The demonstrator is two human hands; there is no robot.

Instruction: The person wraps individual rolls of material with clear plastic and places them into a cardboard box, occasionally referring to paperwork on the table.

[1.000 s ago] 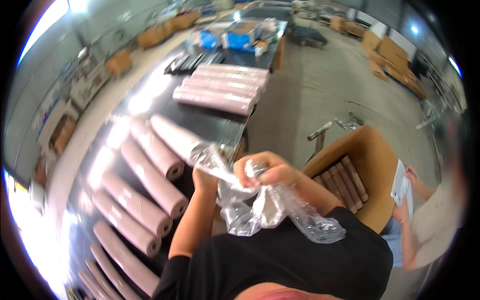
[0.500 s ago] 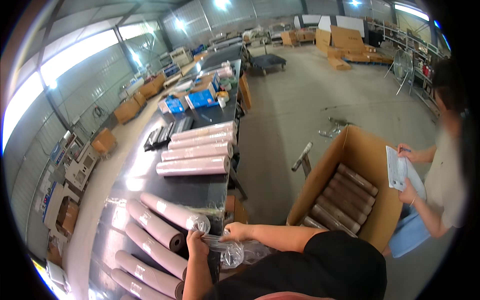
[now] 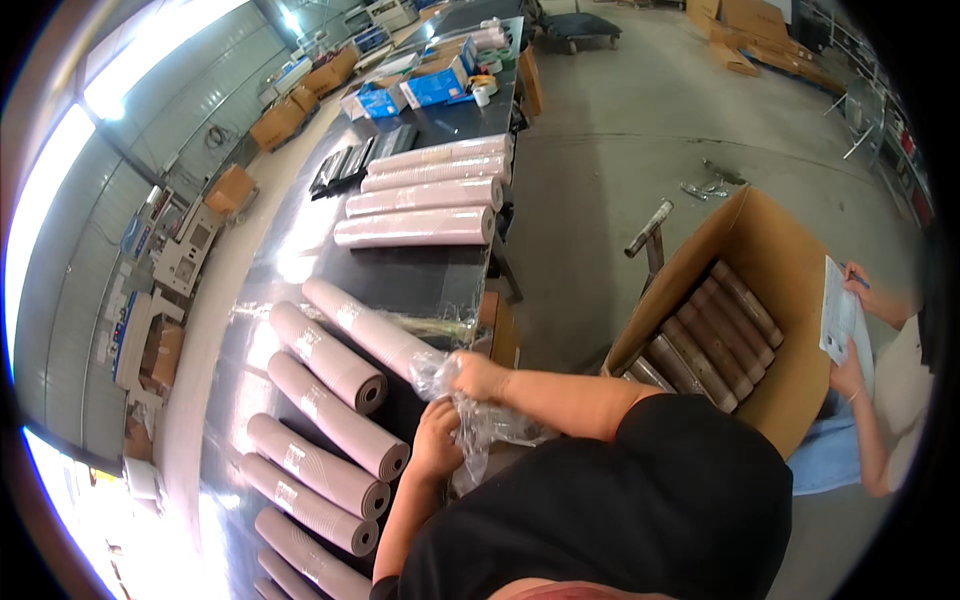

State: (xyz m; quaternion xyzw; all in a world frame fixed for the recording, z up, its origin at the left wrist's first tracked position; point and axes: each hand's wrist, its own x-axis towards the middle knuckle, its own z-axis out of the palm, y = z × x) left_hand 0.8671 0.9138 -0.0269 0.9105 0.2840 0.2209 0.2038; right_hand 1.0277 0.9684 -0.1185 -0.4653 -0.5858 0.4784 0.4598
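Note:
A rolled pinkish-brown mat (image 3: 372,332) lies slanted on the dark table, its near end inside a crumpled clear plastic bag (image 3: 490,425). My right hand (image 3: 482,377) is closed on the bag right at that end of the roll. Just below and to its left, my left hand (image 3: 437,437) has its fingers curled round the plastic. The bag's loose part hangs toward my black shirt. Next to this roll, several unwrapped mats (image 3: 335,365) lie side by side with their spiral ends toward me. Folds of plastic hide the covered end of the held roll.
Wrapped mats (image 3: 415,228) lie farther along the table (image 3: 400,268), past them black packets (image 3: 345,168) and blue-white boxes (image 3: 435,85). On my right stands an open carton (image 3: 800,300) with several wrapped rolls; a metal post (image 3: 650,230) is beside it. A person (image 3: 870,380) there holds papers and a pen.
My view has tipped downward. The bag now covers the roll's end and lies bunched there; my right hand has come up to that end, and my left hand is now below it.

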